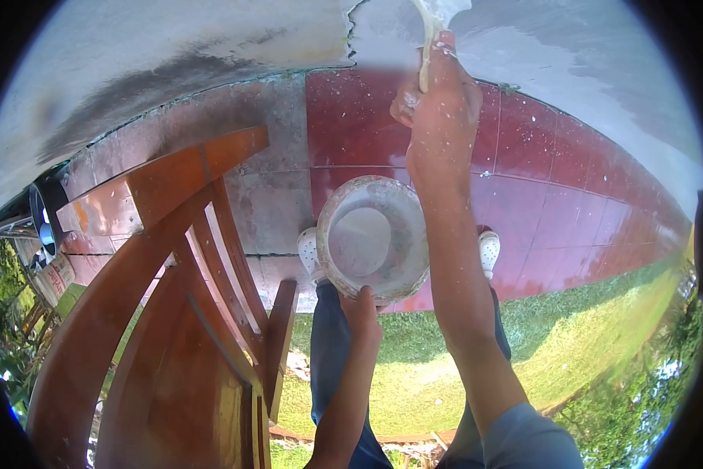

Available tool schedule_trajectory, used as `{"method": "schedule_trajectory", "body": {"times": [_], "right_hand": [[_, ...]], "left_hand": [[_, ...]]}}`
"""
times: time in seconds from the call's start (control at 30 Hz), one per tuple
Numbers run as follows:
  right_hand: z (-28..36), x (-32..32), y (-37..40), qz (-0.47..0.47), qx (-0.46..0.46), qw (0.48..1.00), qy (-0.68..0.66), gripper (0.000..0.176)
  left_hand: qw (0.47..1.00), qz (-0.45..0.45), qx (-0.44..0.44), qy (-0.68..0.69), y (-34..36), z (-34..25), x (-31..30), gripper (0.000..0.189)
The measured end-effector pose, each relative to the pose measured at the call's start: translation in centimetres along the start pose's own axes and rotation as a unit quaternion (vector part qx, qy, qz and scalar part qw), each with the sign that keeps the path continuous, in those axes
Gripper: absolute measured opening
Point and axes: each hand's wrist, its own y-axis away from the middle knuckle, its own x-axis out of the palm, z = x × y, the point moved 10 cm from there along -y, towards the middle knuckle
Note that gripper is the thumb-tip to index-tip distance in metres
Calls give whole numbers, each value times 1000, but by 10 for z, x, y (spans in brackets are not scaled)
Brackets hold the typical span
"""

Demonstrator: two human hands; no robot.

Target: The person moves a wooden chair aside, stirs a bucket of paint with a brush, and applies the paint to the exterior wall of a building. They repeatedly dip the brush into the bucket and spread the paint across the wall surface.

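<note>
My right hand point(443, 82) is stretched out toward the wall point(539, 47), its fingers wrapped round the pale handle of a paintbrush point(430, 27). The brush's white-coated head is partly cut off by the top edge of the view, at the wall surface. White specks dot my right hand and forearm. Below, my left hand point(361, 311) grips the near rim of a round, paint-stained bucket point(333, 211), thumb on top and the other fingers hidden beneath. White paint point(359, 241) lies in the bottom of the bucket.
A wooden bench point(164, 313) stands close on my left. Red tiles point(359, 117) with white splashes run along the wall's foot, greyer on the left. A dark container point(46, 215) sits at far left. Grass point(578, 344) lies behind my white clogs point(488, 252).
</note>
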Motion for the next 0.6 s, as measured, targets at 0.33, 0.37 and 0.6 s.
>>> {"method": "schedule_trajectory", "body": {"times": [0.33, 0.37, 0.6], "right_hand": [[-207, -40, -119, -44, -116, 985, 118, 49], [-222, -41, -116, -43, -80, 986, 139, 48], [-216, -44, -87, -28, 190, 974, 124, 42]], "left_hand": [[1000, 4, -1, 8, -5, -8, -2, 72], [1000, -9, 8, -1, -9, -8, -5, 71], [999, -32, -5, -3, -6, -9, -12, 71]]}}
